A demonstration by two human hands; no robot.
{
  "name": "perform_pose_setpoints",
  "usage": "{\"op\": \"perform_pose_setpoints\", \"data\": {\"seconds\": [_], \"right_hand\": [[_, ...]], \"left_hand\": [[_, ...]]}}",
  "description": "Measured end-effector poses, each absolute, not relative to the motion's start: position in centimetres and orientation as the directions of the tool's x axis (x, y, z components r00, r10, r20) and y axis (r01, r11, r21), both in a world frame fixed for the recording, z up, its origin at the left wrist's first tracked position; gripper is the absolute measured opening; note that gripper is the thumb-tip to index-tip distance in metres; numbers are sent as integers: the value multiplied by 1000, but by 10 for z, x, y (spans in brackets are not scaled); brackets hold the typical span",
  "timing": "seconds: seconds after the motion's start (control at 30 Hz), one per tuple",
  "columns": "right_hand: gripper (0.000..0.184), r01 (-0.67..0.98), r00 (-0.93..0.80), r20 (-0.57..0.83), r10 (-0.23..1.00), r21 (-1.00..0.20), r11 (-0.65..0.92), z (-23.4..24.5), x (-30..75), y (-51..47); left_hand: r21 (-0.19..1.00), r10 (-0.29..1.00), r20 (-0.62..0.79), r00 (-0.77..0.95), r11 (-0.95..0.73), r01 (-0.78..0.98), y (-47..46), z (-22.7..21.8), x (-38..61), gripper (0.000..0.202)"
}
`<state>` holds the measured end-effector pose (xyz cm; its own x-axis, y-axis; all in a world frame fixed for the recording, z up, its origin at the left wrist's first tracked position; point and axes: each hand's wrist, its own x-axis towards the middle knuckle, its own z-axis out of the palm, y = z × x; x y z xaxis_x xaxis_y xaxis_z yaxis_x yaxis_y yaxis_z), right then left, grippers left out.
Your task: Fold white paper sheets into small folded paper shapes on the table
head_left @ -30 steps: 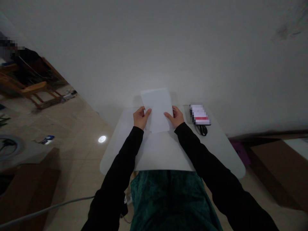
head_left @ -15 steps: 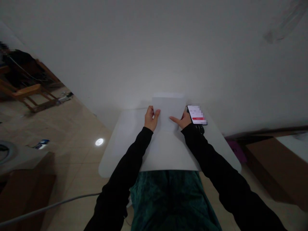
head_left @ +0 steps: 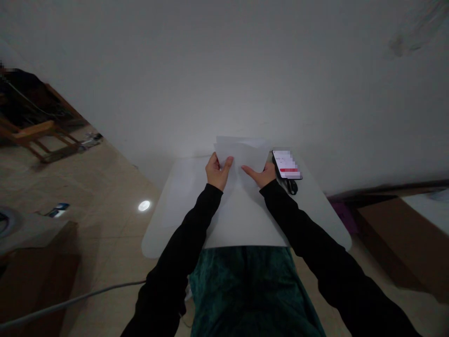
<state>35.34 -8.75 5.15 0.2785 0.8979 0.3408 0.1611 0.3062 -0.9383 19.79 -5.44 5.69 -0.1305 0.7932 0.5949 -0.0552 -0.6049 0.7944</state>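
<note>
White paper (head_left: 240, 152) is held raised above the far part of a white table (head_left: 242, 224), its upper edges parted so that more than one layer shows. My left hand (head_left: 218, 172) grips its left side, thumb in front and fingers curled behind. At the right side my right hand (head_left: 263, 175) holds it too, the thumb lying across the front and the other fingers hidden behind. Another white sheet (head_left: 178, 192) seems to lie flat on the table's left part.
A phone (head_left: 286, 164) with a lit screen is propped on a small black object (head_left: 292, 186), just right of my right hand. A wall (head_left: 224, 70) rises behind the table. Brown boxes (head_left: 403, 234) stand at right. A person sits by a wooden chair (head_left: 38, 131) at far left.
The paper has tilted and shifted slightly left, and its top edges have come apart. Both my hands have moved a little left and up with it.
</note>
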Motion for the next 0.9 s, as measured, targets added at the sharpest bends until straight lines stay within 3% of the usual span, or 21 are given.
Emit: {"op": "perform_pose_setpoints", "data": {"seconds": [0.13, 0.27, 0.4, 0.53, 0.9], "right_hand": [[41, 154, 291, 343, 893, -938, 310, 60, 356, -90], [42, 117, 330, 374, 867, -927, 356, 64, 356, -91], [42, 134, 341, 295, 892, -955, 264, 57, 355, -86], [43, 152, 352, 315, 881, -948, 278, 51, 356, -83], [48, 140, 370, 295, 881, -955, 261, 36, 350, -79]], "left_hand": [[795, 800, 595, -75, -600, -90, -57, 65, 198, 57], [783, 787, 615, -45, -616, -84, -58, 71, 200, 46], [819, 825, 564, -30, -564, -107, -51, 57, 200, 58], [829, 830, 557, -13, -557, -55, -50, 46, 201, 46], [828, 828, 560, -30, -561, -18, -54, 43, 201, 52]]}}
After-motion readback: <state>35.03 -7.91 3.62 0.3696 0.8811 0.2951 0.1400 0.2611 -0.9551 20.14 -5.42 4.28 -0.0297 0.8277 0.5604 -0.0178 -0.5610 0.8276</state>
